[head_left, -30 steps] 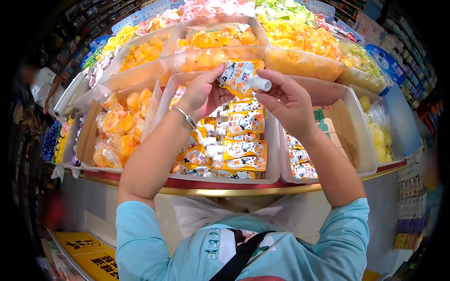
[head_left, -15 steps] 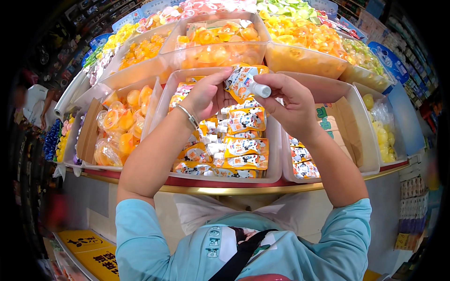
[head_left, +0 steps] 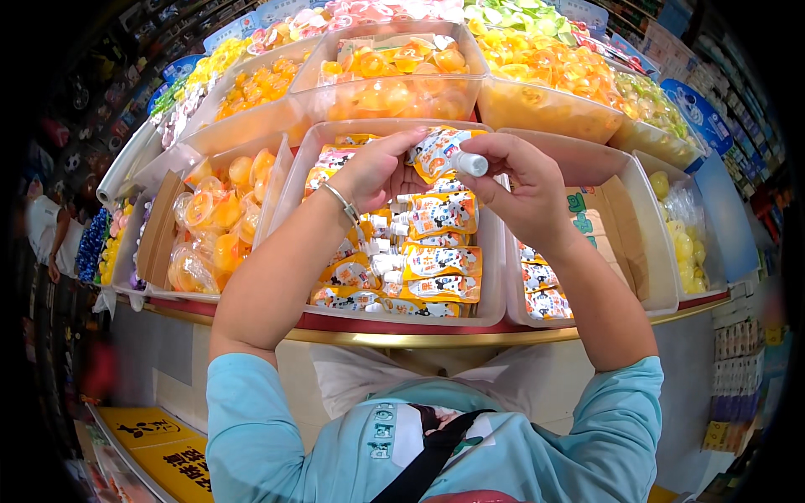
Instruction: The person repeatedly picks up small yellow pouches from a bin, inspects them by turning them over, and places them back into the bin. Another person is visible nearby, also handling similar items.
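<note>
Between my hands is an orange and white spouted pouch (head_left: 434, 154), tilted with its white cap (head_left: 472, 163) toward my right. My left hand (head_left: 377, 170), with a bangle at the wrist, grips the pouch's left side. Fingers of my right hand (head_left: 524, 180) close around the capped end. Below them is a translucent bin (head_left: 490, 285) of similar pouches (head_left: 440, 261), laid in rows with their white caps toward the middle.
To the left stands a bin of orange jelly cups (head_left: 220, 214). On the right, another bin (head_left: 667, 272) holds a few pouches and cardboard (head_left: 625, 222). More candy bins (head_left: 398, 96) rise behind. A gold-edged counter rim (head_left: 402, 341) runs in front of me. A person (head_left: 54, 226) stands far left.
The pouch and both hands have shifted very slightly right and down, still in the same hold. At the far left, the other person's arm and body have moved.
</note>
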`<state>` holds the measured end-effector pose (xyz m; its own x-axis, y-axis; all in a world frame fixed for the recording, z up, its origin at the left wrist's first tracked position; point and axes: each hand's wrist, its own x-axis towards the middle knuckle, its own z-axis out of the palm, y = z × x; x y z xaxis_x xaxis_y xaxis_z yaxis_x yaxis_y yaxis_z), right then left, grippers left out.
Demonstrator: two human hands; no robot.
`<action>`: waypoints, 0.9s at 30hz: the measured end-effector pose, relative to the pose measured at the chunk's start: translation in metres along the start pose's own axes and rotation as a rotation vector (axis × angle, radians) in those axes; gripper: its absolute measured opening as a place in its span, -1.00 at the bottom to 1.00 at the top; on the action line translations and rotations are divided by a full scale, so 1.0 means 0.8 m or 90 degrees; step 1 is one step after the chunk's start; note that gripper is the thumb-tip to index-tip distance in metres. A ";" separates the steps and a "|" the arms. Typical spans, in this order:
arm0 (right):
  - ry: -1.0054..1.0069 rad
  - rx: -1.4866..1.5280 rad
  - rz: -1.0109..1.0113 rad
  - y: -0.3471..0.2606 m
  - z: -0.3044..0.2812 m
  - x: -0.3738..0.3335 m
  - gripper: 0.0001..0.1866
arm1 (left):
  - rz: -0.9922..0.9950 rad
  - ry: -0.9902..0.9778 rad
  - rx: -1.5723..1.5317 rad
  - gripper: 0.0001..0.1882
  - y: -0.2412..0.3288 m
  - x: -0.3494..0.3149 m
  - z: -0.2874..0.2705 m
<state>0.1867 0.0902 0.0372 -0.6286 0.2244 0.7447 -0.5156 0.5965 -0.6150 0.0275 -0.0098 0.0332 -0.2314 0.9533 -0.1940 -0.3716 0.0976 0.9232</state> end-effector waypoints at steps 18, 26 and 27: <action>0.186 0.264 0.392 0.042 -0.042 0.011 -0.80 | 0.291 0.127 0.369 -0.64 -0.007 0.022 -0.024; -0.323 0.014 0.309 0.037 -0.071 0.005 -0.45 | 0.792 0.159 0.851 -0.72 -0.019 0.004 0.027; -0.332 -0.012 0.351 0.036 -0.071 0.006 -0.41 | 0.813 0.161 0.863 -0.71 -0.022 0.004 0.030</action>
<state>0.2019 0.1523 0.0375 -0.9886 0.1034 0.1092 -0.0403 0.5176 -0.8546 0.0552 -0.0014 0.0240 0.0852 0.5790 0.8109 0.9496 -0.2937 0.1099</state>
